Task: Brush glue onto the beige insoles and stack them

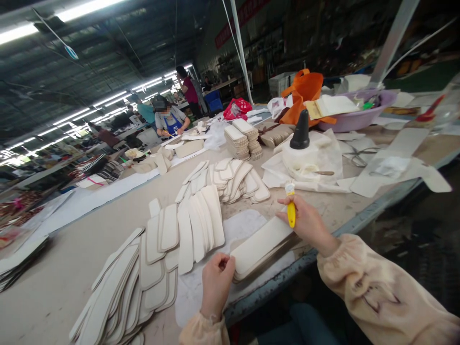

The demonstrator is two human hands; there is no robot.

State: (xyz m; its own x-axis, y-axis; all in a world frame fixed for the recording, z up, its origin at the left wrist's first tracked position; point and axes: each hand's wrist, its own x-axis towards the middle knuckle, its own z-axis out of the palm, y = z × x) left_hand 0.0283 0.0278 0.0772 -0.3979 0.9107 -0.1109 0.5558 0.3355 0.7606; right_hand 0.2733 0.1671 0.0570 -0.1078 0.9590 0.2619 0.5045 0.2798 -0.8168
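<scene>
A small stack of long cream panels with rounded corners lies by the table's near edge. At its left end is my left hand, its fingers curled and pinched at the top panel's corner. My right hand holds a brush with a yellow handle, bristles pointing away from me. Fingers of that hand also reach the stack's right end. Under the stack spreads a white sheet. Fanned cream strips lie just left of it, beside overlapping shorter pieces.
A white tub with a black cone on top stands beyond my right hand. Scissors, a purple basin and an orange bag are at the right. A co-worker sits across the table.
</scene>
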